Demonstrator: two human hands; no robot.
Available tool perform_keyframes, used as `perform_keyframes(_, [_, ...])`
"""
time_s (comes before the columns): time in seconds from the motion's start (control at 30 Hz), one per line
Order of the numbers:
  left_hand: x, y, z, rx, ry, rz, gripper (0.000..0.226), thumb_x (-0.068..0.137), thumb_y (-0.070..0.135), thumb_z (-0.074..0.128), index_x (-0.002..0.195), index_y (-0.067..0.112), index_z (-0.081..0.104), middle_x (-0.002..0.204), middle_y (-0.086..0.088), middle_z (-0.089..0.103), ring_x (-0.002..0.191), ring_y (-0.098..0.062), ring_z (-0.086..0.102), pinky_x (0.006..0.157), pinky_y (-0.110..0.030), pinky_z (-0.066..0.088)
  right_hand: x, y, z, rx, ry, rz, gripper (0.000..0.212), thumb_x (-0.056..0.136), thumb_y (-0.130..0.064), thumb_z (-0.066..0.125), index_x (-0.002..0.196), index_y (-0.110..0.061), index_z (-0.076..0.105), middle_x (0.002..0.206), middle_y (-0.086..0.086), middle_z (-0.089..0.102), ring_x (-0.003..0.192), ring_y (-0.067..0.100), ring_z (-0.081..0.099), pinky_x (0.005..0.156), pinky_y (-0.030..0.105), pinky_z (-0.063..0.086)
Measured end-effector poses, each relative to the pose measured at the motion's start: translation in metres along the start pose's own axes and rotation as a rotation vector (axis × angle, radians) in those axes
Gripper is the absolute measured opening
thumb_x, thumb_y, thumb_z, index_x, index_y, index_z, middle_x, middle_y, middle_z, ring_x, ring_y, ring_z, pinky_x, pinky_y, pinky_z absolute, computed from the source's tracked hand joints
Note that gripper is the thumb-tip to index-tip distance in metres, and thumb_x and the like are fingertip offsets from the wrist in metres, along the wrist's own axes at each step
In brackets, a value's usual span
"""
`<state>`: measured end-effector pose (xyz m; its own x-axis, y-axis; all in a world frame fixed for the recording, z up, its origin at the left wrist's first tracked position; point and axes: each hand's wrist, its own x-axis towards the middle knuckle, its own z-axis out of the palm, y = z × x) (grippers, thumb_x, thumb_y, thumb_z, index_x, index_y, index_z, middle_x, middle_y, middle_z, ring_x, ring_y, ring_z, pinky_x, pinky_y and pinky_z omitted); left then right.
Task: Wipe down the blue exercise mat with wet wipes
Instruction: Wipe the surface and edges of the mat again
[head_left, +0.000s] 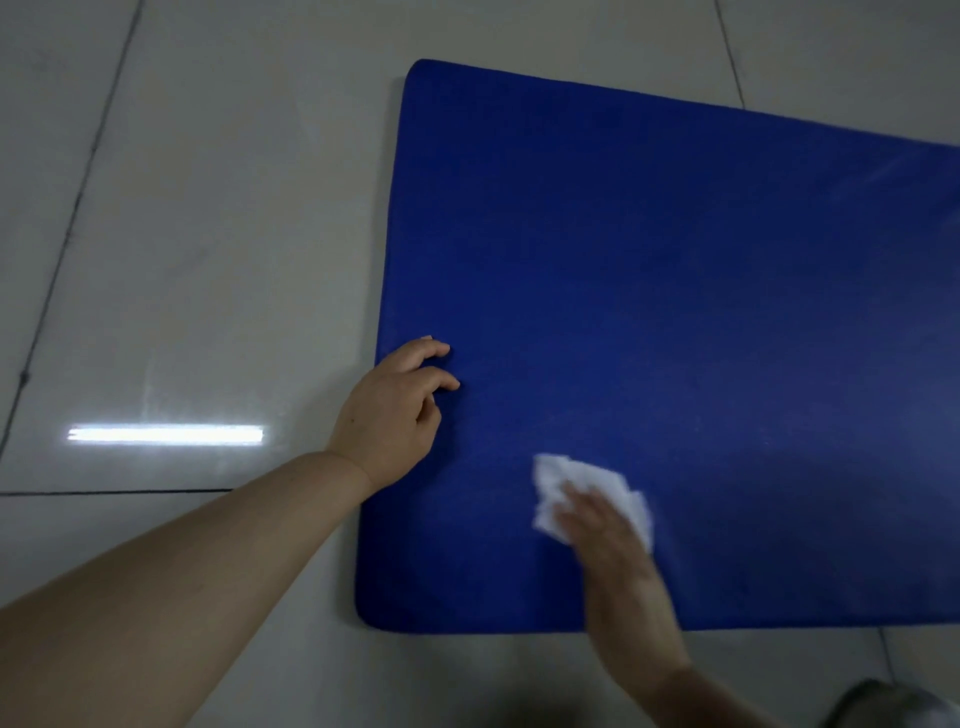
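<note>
2 hands on the mat: right hand presses wipe.

Right hand pressing white wipe on blue mat, left hand steadying edge

Indoor room: glossy tiled floor, ceiling-light reflection; kind unclear.

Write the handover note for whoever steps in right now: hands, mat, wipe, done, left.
Left hand: fingers curled, resting on the blue mat near its left edge, holding nothing.
Right hand: blurred, pressing a white wet wipe flat on the mat near the front left corner.
The mat lies flat on the tiled floor.
Done: cannot tell which parts are already wiped.
Left: likely the rest of the surface, toward the far edge and right.
</note>
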<state>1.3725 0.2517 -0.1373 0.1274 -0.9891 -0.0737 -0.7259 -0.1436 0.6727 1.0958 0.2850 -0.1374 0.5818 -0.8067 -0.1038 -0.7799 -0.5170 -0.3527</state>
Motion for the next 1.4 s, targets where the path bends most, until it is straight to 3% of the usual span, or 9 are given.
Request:
perform_keyframes(0.07, [0.0, 0.0, 0.0, 0.002, 0.0, 0.005, 0.031, 0.088, -0.004, 0.049, 0.109, 0.009, 0.068, 0.138, 0.001, 0.049, 0.135, -0.013, 0.037, 0.108, -0.022, 0.029, -0.01, 0.011, -0.013, 0.145, 0.054, 0.192, 0.066, 0.084, 0.022, 0.039, 0.139, -0.015, 0.041, 0.153, -0.02, 0.024, 0.143, 0.002, 0.015, 0.116, 0.049, 0.023])
perform_keyframes(0.13, [0.001, -0.001, 0.0, 0.004, 0.002, 0.008, 0.031, 0.088, -0.004, 0.049, 0.108, 0.009, 0.068, 0.138, 0.001, 0.049, 0.135, -0.013, 0.037, 0.108, -0.023, 0.029, -0.012, -0.001, -0.009, 0.167, 0.134, 0.244, 0.07, 0.08, 0.018, 0.037, 0.141, -0.016, 0.04, 0.153, -0.031, 0.011, 0.143, -0.002, 0.006, 0.119, 0.043, 0.015])
perform_keyframes(0.27, [0.001, 0.0, -0.001, 0.012, -0.004, -0.009, 0.031, 0.088, -0.003, 0.048, 0.109, 0.009, 0.068, 0.139, 0.001, 0.048, 0.134, -0.014, 0.038, 0.106, -0.021, 0.029, -0.009, -0.061, 0.018, 0.012, -0.005, -0.028, 0.064, 0.077, -0.011, 0.037, 0.14, -0.023, 0.037, 0.159, -0.012, -0.008, 0.146, 0.009, -0.002, 0.115, 0.029, 0.007])
perform_keyframes(0.47, [0.0, 0.004, -0.002, 0.025, -0.016, -0.021, 0.031, 0.09, 0.0, 0.048, 0.111, 0.01, 0.068, 0.142, 0.002, 0.045, 0.135, -0.013, 0.036, 0.108, -0.021, 0.029, 0.012, -0.118, 0.029, -0.044, -0.262, -0.399, 0.045, 0.086, -0.026, 0.036, 0.12, -0.038, 0.062, 0.139, -0.015, 0.05, 0.131, 0.009, 0.044, 0.108, 0.025, 0.032])
perform_keyframes(0.6, [-0.003, 0.008, -0.005, 0.026, -0.023, -0.021, 0.031, 0.09, 0.001, 0.048, 0.113, 0.011, 0.067, 0.143, 0.0, 0.043, 0.135, -0.015, 0.037, 0.11, -0.03, 0.034, 0.009, -0.068, 0.015, -0.085, -0.366, -0.542, 0.042, 0.094, -0.021, 0.045, 0.135, -0.032, 0.05, 0.151, -0.014, 0.032, 0.141, 0.008, 0.023, 0.114, 0.035, 0.025])
perform_keyframes(0.73, [-0.002, 0.012, -0.008, 0.029, 0.006, 0.007, 0.031, 0.088, -0.002, 0.05, 0.11, 0.009, 0.068, 0.142, -0.004, 0.045, 0.134, -0.019, 0.039, 0.108, -0.032, 0.037, -0.009, -0.004, -0.017, -0.171, -0.381, -0.6, 0.037, 0.1, -0.025, 0.033, 0.131, -0.027, 0.053, 0.141, -0.008, 0.046, 0.131, 0.012, 0.042, 0.098, 0.03, 0.048])
perform_keyframes(0.9, [0.007, 0.023, -0.015, 0.021, 0.05, 0.031, 0.031, 0.087, -0.004, 0.05, 0.108, 0.008, 0.069, 0.139, -0.007, 0.048, 0.133, -0.022, 0.041, 0.107, -0.029, 0.036, 0.008, -0.029, -0.018, -0.237, -0.407, -0.709, 0.043, 0.087, -0.031, 0.048, 0.13, -0.035, 0.055, 0.143, -0.013, 0.045, 0.134, 0.009, 0.04, 0.11, 0.028, 0.026])
perform_keyframes(1.03, [0.011, 0.03, -0.018, 0.015, 0.061, 0.052, 0.031, 0.087, -0.003, 0.05, 0.108, 0.008, 0.069, 0.139, -0.007, 0.048, 0.134, -0.021, 0.041, 0.107, -0.028, 0.034, 0.046, -0.083, 0.011, 0.038, -0.554, -0.742, 0.048, 0.098, -0.011, 0.045, 0.145, -0.014, 0.037, 0.157, -0.001, 0.02, 0.144, 0.014, -0.005, 0.116, 0.031, -0.009])
perform_keyframes(1.4, [0.009, 0.037, -0.035, 0.059, 0.09, 0.012, 0.031, 0.088, -0.002, 0.049, 0.109, 0.008, 0.069, 0.141, -0.007, 0.046, 0.135, -0.021, 0.039, 0.109, -0.029, 0.034, 0.067, -0.062, 0.015, -0.026, -0.531, -0.793, 0.056, 0.091, -0.006, 0.054, 0.144, -0.014, 0.038, 0.155, 0.004, 0.028, 0.145, 0.021, 0.016, 0.115, 0.036, -0.005])
